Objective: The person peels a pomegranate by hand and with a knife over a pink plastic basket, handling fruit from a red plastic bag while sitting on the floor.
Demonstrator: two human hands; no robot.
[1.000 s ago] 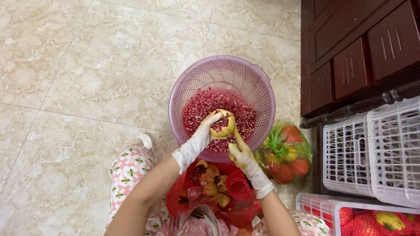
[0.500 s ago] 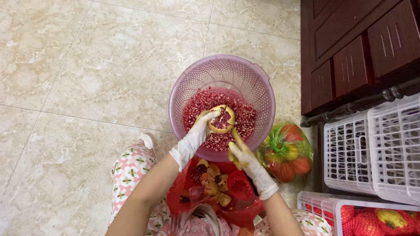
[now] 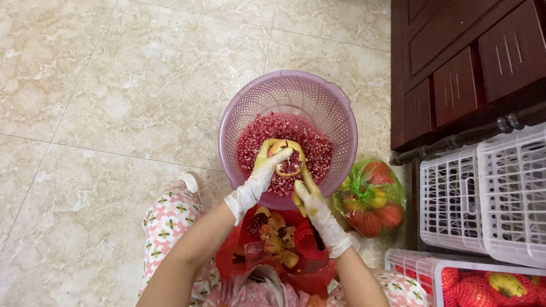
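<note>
Gloved left hand (image 3: 259, 176) and right hand (image 3: 313, 202), fingers clamped on a broken pomegranate piece (image 3: 287, 159), held over the purple basket (image 3: 239, 108) of red seeds (image 3: 318, 148). Near: red bag (image 3: 304, 276) of peels, probably. Right: green bag of fruit (image 3: 369, 199), white crates (image 3: 483, 199).

Hidden and cut off

The red bag (image 3: 284, 244) is lying partly behind both forearms; the white crate (image 3: 455, 278) is running off the frame's bottom edge.
</note>
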